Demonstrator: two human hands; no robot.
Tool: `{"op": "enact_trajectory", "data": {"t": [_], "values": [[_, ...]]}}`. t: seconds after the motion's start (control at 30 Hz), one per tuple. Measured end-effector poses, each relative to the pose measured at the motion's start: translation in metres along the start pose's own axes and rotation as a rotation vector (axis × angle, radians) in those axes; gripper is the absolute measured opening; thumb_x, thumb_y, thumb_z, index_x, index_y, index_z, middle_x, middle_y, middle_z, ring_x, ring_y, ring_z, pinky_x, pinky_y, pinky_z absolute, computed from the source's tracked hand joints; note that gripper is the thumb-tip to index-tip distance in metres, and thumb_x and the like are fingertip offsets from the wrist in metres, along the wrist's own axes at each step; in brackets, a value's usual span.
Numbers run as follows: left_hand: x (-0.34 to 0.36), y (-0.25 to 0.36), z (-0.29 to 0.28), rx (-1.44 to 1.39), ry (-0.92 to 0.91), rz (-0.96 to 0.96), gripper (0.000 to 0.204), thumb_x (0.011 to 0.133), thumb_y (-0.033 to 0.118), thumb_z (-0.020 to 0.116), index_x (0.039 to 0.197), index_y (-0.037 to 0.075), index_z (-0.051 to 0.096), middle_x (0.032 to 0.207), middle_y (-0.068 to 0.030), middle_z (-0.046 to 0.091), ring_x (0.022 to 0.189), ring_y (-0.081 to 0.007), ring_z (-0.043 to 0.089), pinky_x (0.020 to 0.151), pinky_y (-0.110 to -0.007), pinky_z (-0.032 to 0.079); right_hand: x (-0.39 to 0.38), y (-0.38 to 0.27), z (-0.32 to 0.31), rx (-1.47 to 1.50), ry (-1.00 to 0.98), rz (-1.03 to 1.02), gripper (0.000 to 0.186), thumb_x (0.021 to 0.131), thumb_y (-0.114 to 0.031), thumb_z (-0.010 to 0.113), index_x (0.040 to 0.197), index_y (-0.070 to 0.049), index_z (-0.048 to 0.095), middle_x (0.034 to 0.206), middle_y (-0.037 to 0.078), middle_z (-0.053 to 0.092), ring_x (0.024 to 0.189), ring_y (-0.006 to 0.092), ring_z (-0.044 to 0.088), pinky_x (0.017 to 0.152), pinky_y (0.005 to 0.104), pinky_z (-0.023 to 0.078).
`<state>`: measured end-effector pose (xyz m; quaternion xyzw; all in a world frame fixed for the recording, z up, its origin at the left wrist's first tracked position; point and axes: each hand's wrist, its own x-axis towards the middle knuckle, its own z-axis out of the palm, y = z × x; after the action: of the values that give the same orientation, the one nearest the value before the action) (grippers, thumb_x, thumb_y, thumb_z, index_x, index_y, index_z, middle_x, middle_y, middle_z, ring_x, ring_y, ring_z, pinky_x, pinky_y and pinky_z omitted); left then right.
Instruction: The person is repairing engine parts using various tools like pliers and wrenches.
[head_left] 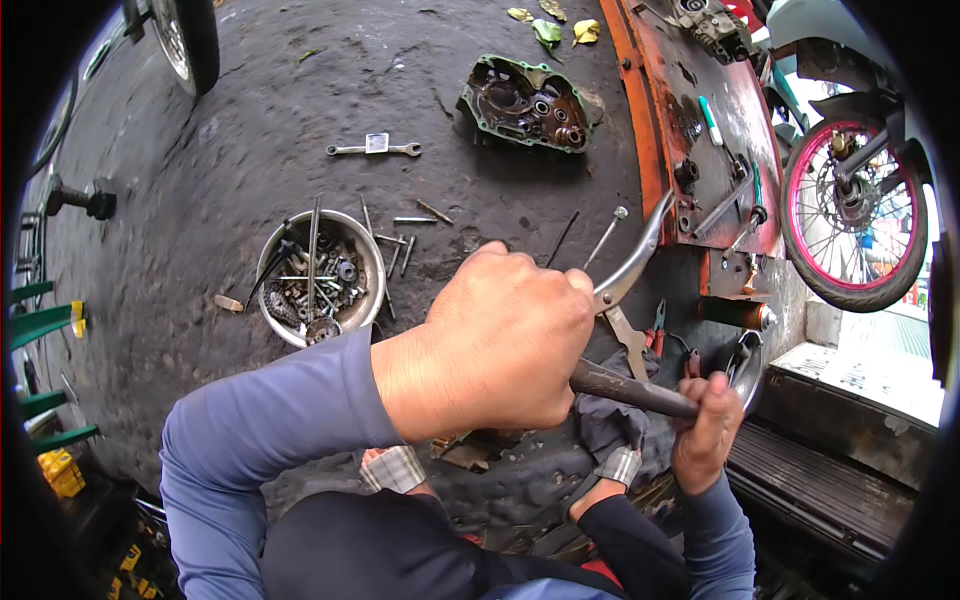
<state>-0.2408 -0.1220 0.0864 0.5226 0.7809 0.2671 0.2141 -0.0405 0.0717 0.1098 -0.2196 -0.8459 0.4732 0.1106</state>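
My left hand [510, 340] is a fist in the middle, closed around one end of a dark bar [635, 390]. The bar slants down to my right hand [705, 430], whose fingers and thumb close on its other end. From behind the left fist rises a curved silver handle [638, 262], with a flat metal link [627, 340] below it, like part of locking pliers; its jaws are hidden. Another shiny curved metal piece [745, 370] shows just behind my right fingers. Beneath my left forearm, a brownish part [470, 455] is mostly covered.
A metal bowl [377, 270] of bolts and gears stands left, with loose bolts beside it. Farther off lie a combination wrench [375, 149] and an engine casing half [528, 105]. An orange-edged bench [650, 120] with tools and a pink-rimmed wheel [790, 200] are at right.
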Motion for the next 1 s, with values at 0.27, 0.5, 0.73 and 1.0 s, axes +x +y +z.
{"op": "enact_trajectory", "data": {"t": [0.27,0.5,0.73,1.0], "values": [[0.013,0.040,0.009,0.160,-0.213,0.163,0.036,0.059,0.019,0.075,0.085,-0.001,0.063,0.071,-0.0116,0.067,0.076,-0.0291,0.069,0.076,-0.040,0.049,0.012,-0.073,0.005,-1.046,-0.530,-0.334,0.103,0.062,-0.036,0.079,0.151,-0.001,0.038,0.153,0.026,0.036,0.146,0.0503,0.025,0.116,0.0714,0.010],[0.052,-0.022,-0.016,-0.287,-0.036,0.575,0.061,0.071,0.027,0.080,0.120,-0.002,0.061,0.120,-0.0181,0.063,0.109,-0.0343,0.062,0.090,-0.046,0.050,-0.006,0.018,-0.037,-0.721,-0.644,-0.064,0.095,0.060,-0.021,0.077,0.140,0.011,0.037,0.132,0.033,0.047,0.126,0.0504,0.046,0.113,0.0537,0.033],[0.130,-0.118,0.115,0.211,-0.830,0.027,0.096,0.068,0.018,0.085,0.151,0.007,0.039,0.133,-0.0262,0.058,0.125,-0.0373,0.057,0.104,-0.043,0.049,-0.075,0.075,-0.120,-0.641,-0.710,0.048,0.086,0.060,-0.021,0.077,0.132,0.011,0.041,0.123,0.031,0.051,0.116,0.0481,0.050,0.106,0.0488,0.039],[0.113,-0.108,0.128,0.057,-0.791,0.005,0.074,0.071,0.023,0.080,0.134,0.002,0.047,0.100,-0.0264,0.067,0.100,-0.0434,0.066,0.088,-0.049,0.053,-0.133,0.094,-0.196,-0.750,-0.626,0.074,0.083,0.055,-0.023,0.077,0.125,0.009,0.045,0.113,0.027,0.051,0.109,0.0442,0.051,0.103,0.0502,0.039]]}}
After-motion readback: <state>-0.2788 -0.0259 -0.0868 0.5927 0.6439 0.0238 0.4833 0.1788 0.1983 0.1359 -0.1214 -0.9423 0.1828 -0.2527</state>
